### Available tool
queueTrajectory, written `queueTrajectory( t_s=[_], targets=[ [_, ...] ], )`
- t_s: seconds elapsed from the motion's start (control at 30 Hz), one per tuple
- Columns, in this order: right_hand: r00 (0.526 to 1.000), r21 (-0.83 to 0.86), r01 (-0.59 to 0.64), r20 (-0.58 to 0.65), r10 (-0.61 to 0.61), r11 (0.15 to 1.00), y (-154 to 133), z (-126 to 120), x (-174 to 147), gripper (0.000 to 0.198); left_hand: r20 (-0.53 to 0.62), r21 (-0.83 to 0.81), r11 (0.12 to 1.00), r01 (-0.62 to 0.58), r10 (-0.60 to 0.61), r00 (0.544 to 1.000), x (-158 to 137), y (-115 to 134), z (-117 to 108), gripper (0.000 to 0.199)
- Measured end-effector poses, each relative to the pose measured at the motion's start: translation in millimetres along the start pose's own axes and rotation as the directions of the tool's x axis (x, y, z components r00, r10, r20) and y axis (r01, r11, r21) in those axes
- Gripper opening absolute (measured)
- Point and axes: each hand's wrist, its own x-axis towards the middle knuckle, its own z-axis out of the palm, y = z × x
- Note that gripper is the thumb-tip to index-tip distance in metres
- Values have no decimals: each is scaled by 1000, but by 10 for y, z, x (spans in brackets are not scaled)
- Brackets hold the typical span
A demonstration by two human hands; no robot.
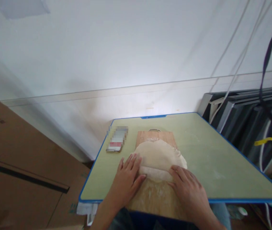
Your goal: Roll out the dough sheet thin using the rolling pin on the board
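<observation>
A large rounded sheet of pale dough (158, 151) lies on a wooden cutting board (155, 201). Its near edge is a thick roll (155, 173), running crosswise between my hands. At the roll's left end is my left hand (128, 177), fingers over the dough and thumb on the near side. My right hand (187, 183) holds the other end, with bent fingers on top and the thumb below. Whether anything is inside the roll is hidden. White flour marks show on the bare wood nearest me.
A blue-edged, pale green folding table (222, 172) supports the board. A phone (117, 140), partly blurred out, lies at the left. Cardboard boxes (26, 166) stand left of the table; dark flat panels (243, 111) and hanging cables (266, 64) are at the right. A white wall is behind.
</observation>
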Motion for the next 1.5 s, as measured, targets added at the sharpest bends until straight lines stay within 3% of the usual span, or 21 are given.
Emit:
queueTrajectory(
  t_s=[0.17,0.47,0.6,0.73,1.5],
  targets=[
    [999,-42,-38,14,39,998,197,5,-32,41,53,-1,995,-98,98,994,256,88,-48,55],
    [989,3,-122,88,121,993,257,141,-29,50,-49,60,986,-156,159,986,882,126,50,55],
    [990,2,-99,100,98,995,370,179,34,54,-65,85,989,-123,128,990,1100,170,63,56],
    [974,63,-162,169,150,985,473,241,51,57,-9,85,992,-92,94,996,1292,224,82,54],
    [940,331,-293,270,207,897,788,440,101,48,29,-50,995,-83,84,996,1861,280,160,65]
  ],
)
